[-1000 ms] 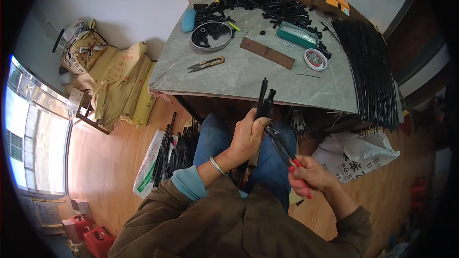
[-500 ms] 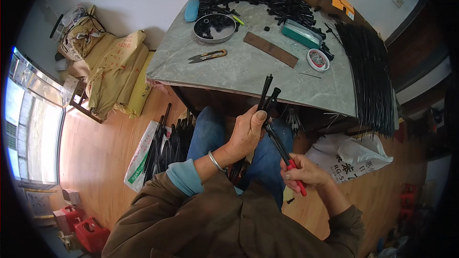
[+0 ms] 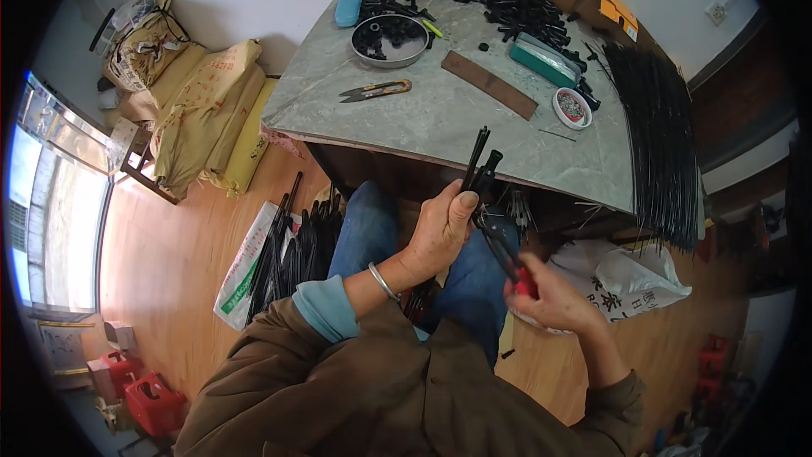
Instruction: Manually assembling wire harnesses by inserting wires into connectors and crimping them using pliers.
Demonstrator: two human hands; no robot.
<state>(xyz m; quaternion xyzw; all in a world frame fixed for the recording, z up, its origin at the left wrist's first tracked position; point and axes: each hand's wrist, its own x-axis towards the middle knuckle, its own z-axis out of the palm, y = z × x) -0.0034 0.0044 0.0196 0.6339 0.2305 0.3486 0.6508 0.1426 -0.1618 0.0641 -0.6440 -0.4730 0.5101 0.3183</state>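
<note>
My left hand (image 3: 442, 224) is closed around a bundle of thin black rods with a dark tubular end, which looks like an umbrella frame (image 3: 488, 171). It is held upright above my lap, just before the table's front edge. My right hand (image 3: 558, 298) grips red-handled pliers (image 3: 526, 281), smeared by motion. Their dark jaws point up and left to the frame's lower part, just below my left fingers. Whether the jaws bite on anything, I cannot make out.
On the grey table (image 3: 338, 148) are thread snips (image 3: 376, 90), a round metal pan (image 3: 391, 41), a brown strip (image 3: 489, 85), a white tub (image 3: 573, 108) and piled black tubular parts (image 3: 507, 2). Black rods (image 3: 651, 144) overhang the right edge. Bundled frames (image 3: 296, 250) lie by my left leg.
My right hand has moved slightly up and right with the pliers, and their red handles now show less. The left hand keeps its hold on the umbrella frame. The whole view has shifted slightly.
</note>
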